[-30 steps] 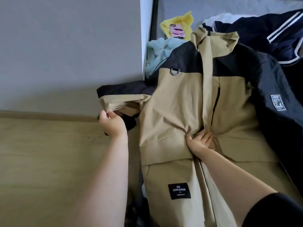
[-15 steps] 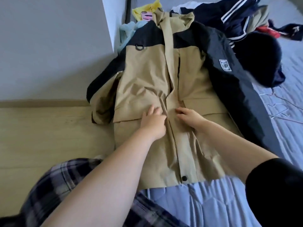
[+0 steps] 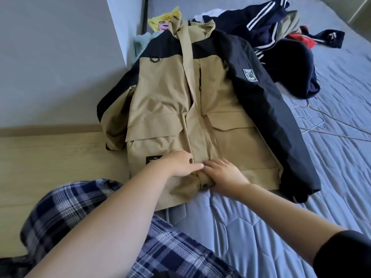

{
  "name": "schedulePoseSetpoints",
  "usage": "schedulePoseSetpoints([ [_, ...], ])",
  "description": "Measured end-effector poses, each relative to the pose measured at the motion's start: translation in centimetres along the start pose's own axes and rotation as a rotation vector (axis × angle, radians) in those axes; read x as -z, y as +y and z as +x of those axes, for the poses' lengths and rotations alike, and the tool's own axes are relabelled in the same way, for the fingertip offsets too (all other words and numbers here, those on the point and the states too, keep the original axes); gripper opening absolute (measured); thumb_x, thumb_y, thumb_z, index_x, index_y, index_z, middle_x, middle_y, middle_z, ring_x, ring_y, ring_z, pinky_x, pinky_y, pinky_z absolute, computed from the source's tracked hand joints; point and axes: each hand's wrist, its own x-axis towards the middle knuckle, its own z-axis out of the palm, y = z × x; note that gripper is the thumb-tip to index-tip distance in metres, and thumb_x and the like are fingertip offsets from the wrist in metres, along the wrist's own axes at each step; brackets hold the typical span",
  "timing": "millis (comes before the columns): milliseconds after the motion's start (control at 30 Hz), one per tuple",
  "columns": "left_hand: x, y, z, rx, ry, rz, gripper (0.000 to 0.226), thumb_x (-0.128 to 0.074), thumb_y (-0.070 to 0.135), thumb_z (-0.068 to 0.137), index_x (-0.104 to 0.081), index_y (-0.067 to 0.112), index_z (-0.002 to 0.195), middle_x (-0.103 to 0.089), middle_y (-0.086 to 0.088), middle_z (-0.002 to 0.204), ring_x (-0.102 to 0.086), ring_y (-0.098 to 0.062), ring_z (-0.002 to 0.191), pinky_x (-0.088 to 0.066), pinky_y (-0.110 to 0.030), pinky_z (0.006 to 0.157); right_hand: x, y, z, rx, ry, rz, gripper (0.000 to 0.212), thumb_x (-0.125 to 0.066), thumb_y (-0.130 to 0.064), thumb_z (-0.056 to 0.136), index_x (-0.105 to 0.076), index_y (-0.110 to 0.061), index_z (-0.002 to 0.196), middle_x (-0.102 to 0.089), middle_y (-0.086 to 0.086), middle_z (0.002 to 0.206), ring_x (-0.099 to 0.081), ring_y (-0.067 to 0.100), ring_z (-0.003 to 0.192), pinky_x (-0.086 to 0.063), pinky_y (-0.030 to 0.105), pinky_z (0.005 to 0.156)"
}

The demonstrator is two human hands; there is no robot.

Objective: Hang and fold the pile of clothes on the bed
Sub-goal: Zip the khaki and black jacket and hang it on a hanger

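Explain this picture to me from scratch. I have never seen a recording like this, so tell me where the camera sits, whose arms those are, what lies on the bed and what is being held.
There is no machine here. The single view comes from a wide-angle camera worn on a person's head, looking forward and down, so the two bare arms reaching in from the bottom are the wearer's own.

A tan and black jacket is spread front-up on the blue-grey bed. The left hand and right hand meet at the jacket's front opening near the hem. The right hand seems to pinch the fabric edge by a dark snap, while the left hand presses down beside it.

Behind the jacket lies a pile of dark navy clothes. Wire hangers lie on the bed to the right. The plaid fabric at the bottom appears to be the wearer's own clothing.
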Motion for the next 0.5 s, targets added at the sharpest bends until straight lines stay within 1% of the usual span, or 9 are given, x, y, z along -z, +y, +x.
schedulePoseSetpoints([
  [33, -0.2, 0.3, -0.5, 0.004, -0.028, -0.032, 0.063, -0.037, 0.078, 0.077, -0.059, 0.023, 0.097, -0.058, -0.001, 0.113, -0.05, -0.023, 0.114, -0.038, -0.035, 0.085, 1.0, 0.5, 0.7, -0.054, 0.046, 0.064, 0.044, -0.061, -0.038, 0.078, -0.051, -0.024, 0.119, -0.058, 0.001, 0.122, -0.053, 0.025, 0.115, -0.043, 0.034, 0.087],
  [67, -0.2, 0.7, -1.0, -0.001, -0.041, -0.058, 0.077, -0.038, 0.084, 0.07, -0.057, 0.021, 0.109, -0.057, -0.003, 0.12, -0.049, -0.024, 0.117, -0.039, -0.035, 0.086, 2.2, 1.1, 1.5, -0.113, 0.073, 0.115, 0.033, -0.063, -0.038, 0.076, -0.053, -0.024, 0.104, -0.063, 0.0, 0.107, -0.059, 0.026, 0.102, -0.045, 0.032, 0.076],
  [133, 0.1, 1.2, -2.0, -0.003, 0.006, -0.06, 0.1, -0.047, 0.083, 0.06, -0.039, 0.022, 0.139, -0.048, -0.002, 0.138, -0.044, -0.025, 0.126, -0.039, -0.041, 0.099, 5.0, 2.5, 3.1, -0.186, 0.138, 0.116, 0.031, -0.067, -0.039, 0.072, -0.053, -0.022, 0.093, -0.064, 0.002, 0.096, -0.061, 0.029, 0.092, -0.041, 0.03, 0.065],
  [167, 0.4, 1.3, -2.3, 0.013, 0.076, -0.021, 0.099, -0.056, 0.075, 0.061, -0.031, 0.026, 0.144, -0.045, -0.001, 0.14, -0.043, -0.026, 0.127, -0.038, -0.047, 0.101, 6.4, 3.2, 3.7, -0.198, 0.183, 0.097, 0.033, -0.069, -0.04, 0.07, -0.054, -0.02, 0.093, -0.063, 0.003, 0.096, -0.06, 0.03, 0.092, -0.042, 0.031, 0.065],
  [200, 0.8, 1.3, -2.6, 0.045, 0.182, 0.033, 0.09, -0.063, 0.062, 0.067, -0.031, 0.027, 0.143, -0.045, -0.001, 0.138, -0.043, -0.027, 0.125, -0.039, -0.049, 0.1, 7.9, 3.8, 4.3, -0.203, 0.237, 0.074, 0.037, -0.071, -0.041, 0.07, -0.056, -0.018, 0.095, -0.062, 0.006, 0.097, -0.059, 0.031, 0.093, -0.044, 0.033, 0.067],
  [267, 2.0, 0.7, -2.8, 0.139, 0.485, 0.064, 0.059, -0.065, 0.035, 0.079, -0.044, 0.022, 0.133, -0.051, -0.005, 0.126, -0.049, -0.029, 0.115, -0.044, -0.044, 0.093, 10.4, 4.9, 5.2, -0.209, 0.361, 0.014, 0.039, -0.072, -0.036, 0.072, -0.057, -0.011, 0.097, -0.06, 0.011, 0.099, -0.056, 0.033, 0.094, -0.045, 0.038, 0.072],
  [333, 3.4, -0.7, -3.0, 0.25, 0.782, -0.049, 0.041, -0.06, 0.012, 0.081, -0.056, 0.015, 0.122, -0.056, -0.009, 0.116, -0.052, -0.032, 0.106, -0.043, -0.041, 0.084, 12.2, 5.9, 5.6, -0.249, 0.478, -0.052, 0.029, -0.067, -0.023, 0.075, -0.055, -0.006, 0.095, -0.057, 0.015, 0.098, -0.054, 0.036, 0.093, -0.038, 0.039, 0.07],
  [400, 4.6, -2.5, -3.3, 0.329, 0.952, -0.141, 0.04, -0.057, 0.003, 0.079, -0.061, 0.013, 0.117, -0.057, -0.011, 0.114, -0.051, -0.034, 0.104, -0.041, -0.043, 0.083, 12.9, 6.6, 5.9, -0.334, 0.535, -0.052, 0.029, -0.064, -0.019, 0.076, -0.055, -0.004, 0.1, -0.056, 0.016, 0.101, -0.052, 0.037, 0.094, -0.036, 0.04, 0.071],
  [500, 5.1, -4.2, -3.4, 0.433, 1.024, -0.273, 0.038, -0.058, 0.005, 0.082, -0.062, 0.014, 0.119, -0.054, -0.011, 0.115, -0.049, -0.033, 0.106, -0.042, -0.042, 0.08, 12.3, 7.1, 6.1, -0.522, 0.582, 0.002, 0.036, -0.059, -0.02, 0.083, -0.053, -0.004, 0.116, -0.052, 0.017, 0.118, -0.048, 0.037, 0.108, -0.037, 0.043, 0.086],
])
